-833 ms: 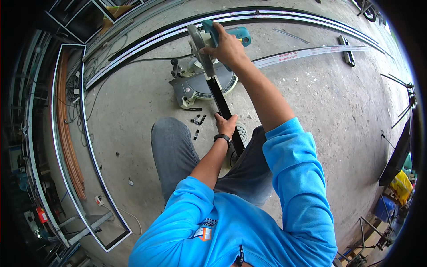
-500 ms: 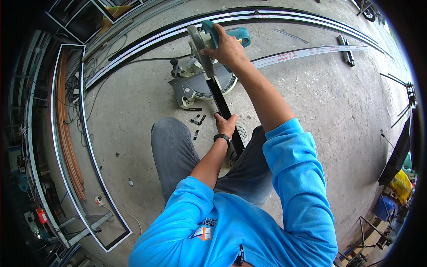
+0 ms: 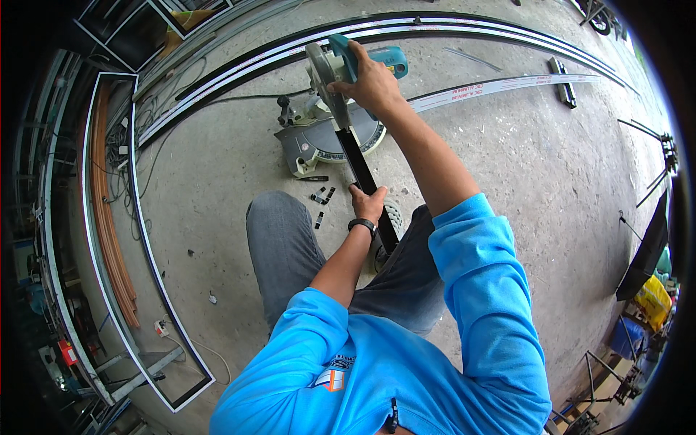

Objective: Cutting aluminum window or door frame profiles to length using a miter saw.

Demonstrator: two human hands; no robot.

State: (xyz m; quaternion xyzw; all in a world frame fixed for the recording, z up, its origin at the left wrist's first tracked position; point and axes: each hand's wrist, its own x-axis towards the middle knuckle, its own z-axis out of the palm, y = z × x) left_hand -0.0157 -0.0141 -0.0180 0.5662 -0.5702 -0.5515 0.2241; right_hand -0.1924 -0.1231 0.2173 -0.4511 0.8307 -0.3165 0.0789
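Note:
A mitre saw (image 3: 299, 148) with a grey round base and a teal motor housing (image 3: 392, 58) stands on the floor in front of me. My right hand (image 3: 372, 85) is closed around its teal handle (image 3: 346, 56), above the blade guard (image 3: 333, 94). Under the guard lies the far end of a black metal bar (image 3: 356, 157), which runs back toward my legs. My left hand (image 3: 369, 204) grips this bar partway along, thumb on top. The guard hides where blade and bar meet. Several short black cut pieces (image 3: 320, 196) lie left of the bar.
Long black-and-white profiles (image 3: 239, 69) stretch across the floor behind the saw. A white strip (image 3: 464, 93) extends to its right, near a short black piece (image 3: 562, 83). On the left lie a rectangular frame (image 3: 148, 239), brown lengths (image 3: 109, 217) and loose cables (image 3: 148, 134).

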